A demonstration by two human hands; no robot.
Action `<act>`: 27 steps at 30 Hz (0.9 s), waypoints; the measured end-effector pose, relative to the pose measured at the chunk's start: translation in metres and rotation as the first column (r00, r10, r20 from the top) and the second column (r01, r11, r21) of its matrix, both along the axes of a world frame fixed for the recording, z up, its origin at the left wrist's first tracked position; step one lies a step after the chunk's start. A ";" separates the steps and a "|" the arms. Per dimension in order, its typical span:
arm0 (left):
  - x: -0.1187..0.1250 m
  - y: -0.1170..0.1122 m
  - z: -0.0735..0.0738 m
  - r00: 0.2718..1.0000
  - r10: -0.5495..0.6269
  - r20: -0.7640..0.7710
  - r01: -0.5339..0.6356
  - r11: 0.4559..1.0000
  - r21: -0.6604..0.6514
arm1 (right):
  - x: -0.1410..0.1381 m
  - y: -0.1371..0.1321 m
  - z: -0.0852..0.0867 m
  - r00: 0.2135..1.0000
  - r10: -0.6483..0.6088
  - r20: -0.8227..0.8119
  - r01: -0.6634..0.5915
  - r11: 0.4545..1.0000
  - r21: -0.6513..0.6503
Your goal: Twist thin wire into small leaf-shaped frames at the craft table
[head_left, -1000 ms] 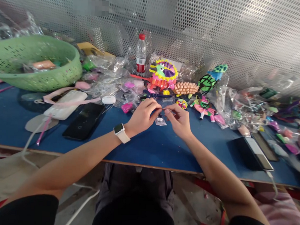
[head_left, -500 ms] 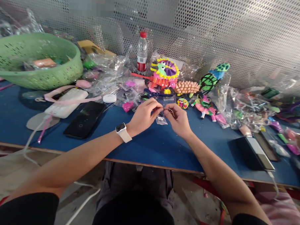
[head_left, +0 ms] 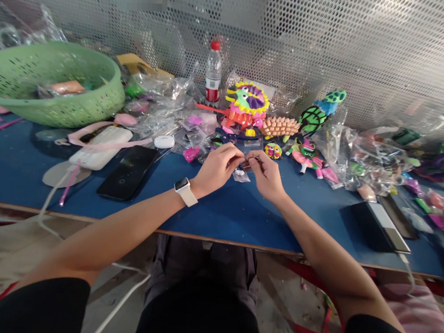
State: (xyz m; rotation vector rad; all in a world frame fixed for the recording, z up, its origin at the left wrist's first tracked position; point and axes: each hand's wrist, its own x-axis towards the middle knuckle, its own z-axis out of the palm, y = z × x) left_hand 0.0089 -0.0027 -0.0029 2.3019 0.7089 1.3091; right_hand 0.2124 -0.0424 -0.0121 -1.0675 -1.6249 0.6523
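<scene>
A second ago little showed between the fingers; now thin, wiry, reddish-dark strands stand out there, while both hands have kept their places, so the fine handling seems to be going on. The right hand pinches the strands between thumb and forefinger, above the middle of the blue worktop; the left hand has its fingertips drawn together beside them, though whether it grips an end I cannot tell. A flat, glossy clear packet lies just below, toward the front edge. Behind sit a tan figure with blunt, knobbly spikes and a frilled figure with a toothed yellow rim; a rounded, perforated green basket fills the back-left corner.
</scene>
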 end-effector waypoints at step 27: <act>0.005 -0.003 0.001 0.982 0.170 -0.085 -0.154 0.973 0.169 | -0.012 -0.010 0.000 0.947 -0.234 0.220 0.173 0.949 0.263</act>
